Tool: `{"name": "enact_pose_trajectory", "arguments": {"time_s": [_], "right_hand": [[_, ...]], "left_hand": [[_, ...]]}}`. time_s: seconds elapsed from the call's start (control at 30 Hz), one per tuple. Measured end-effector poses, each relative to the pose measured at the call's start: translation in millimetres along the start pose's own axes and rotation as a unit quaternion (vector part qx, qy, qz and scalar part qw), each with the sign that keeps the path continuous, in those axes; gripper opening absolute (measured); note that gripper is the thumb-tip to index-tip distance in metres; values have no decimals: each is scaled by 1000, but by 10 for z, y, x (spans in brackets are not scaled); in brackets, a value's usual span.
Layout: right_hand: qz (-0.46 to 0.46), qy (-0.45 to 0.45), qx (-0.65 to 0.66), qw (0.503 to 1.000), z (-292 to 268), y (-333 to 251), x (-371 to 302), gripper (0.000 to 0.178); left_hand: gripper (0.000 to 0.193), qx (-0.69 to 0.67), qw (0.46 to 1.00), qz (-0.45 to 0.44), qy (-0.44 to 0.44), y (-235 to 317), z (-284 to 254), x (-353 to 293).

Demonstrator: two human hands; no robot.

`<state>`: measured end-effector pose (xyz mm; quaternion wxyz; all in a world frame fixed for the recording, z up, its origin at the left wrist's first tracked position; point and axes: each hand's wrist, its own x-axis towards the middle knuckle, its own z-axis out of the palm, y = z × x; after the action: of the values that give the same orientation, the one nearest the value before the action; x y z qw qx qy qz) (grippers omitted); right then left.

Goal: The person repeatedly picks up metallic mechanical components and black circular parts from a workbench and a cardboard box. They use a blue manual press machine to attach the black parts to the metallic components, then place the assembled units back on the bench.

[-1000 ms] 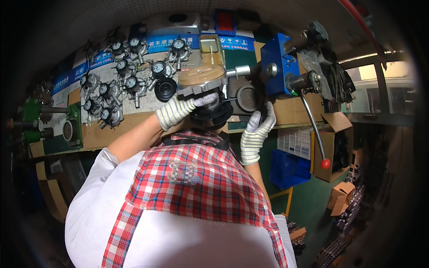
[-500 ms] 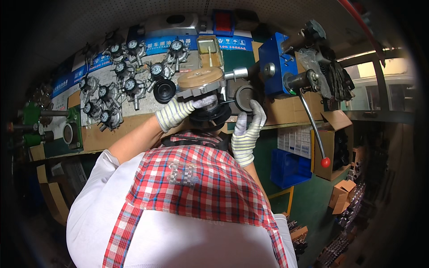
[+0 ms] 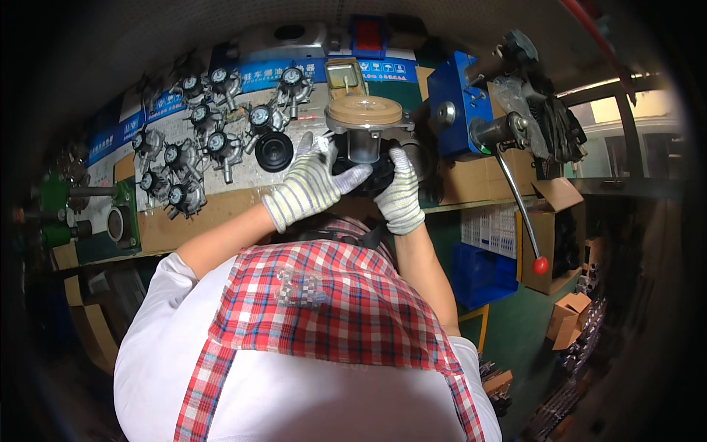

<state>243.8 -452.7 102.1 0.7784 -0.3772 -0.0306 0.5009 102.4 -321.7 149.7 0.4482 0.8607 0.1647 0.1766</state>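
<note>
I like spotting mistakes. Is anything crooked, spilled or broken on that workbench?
Nothing stands out. Both gloved hands, left hand and right hand, hold the black part with the tan round lid sitting level. The small gauges lie in loose rows on the bench; no spill shows.

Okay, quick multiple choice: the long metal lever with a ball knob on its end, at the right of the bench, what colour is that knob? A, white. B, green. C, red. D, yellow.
C: the lever hangs down from the press on the right of the bench and ends in a red ball knob, well clear of the gloved left hand and right hand at the round-topped part.
</note>
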Motion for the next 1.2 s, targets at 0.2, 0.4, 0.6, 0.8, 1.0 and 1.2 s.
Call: {"name": "enact_pose_trajectory", "arguments": {"time_s": [0.2,0.4,0.6,0.8,1.0,1.2], "right_hand": [[137,-69,193,969,-53,70,41,58],[137,-107,236,956,-89,80,51,58],[-108,62,-126,984,-64,65,26,39],[-199,125,-318,918,-50,170,-28,41],[-200,91,-367,904,-74,232,-54,40],[-140,49,-388,909,-113,328,-120,37]], "left_hand": [[66,73,993,-66,-71,143,-247,-8],[80,-320,942,-72,-70,-429,-158,-26],[94,418,872,-243,-79,-1578,-99,-21],[103,376,872,-298,-99,-2324,-104,-273],[80,424,876,-217,-72,-2211,-108,-231],[46,-7,972,-174,156,-2307,-100,-316]]}}
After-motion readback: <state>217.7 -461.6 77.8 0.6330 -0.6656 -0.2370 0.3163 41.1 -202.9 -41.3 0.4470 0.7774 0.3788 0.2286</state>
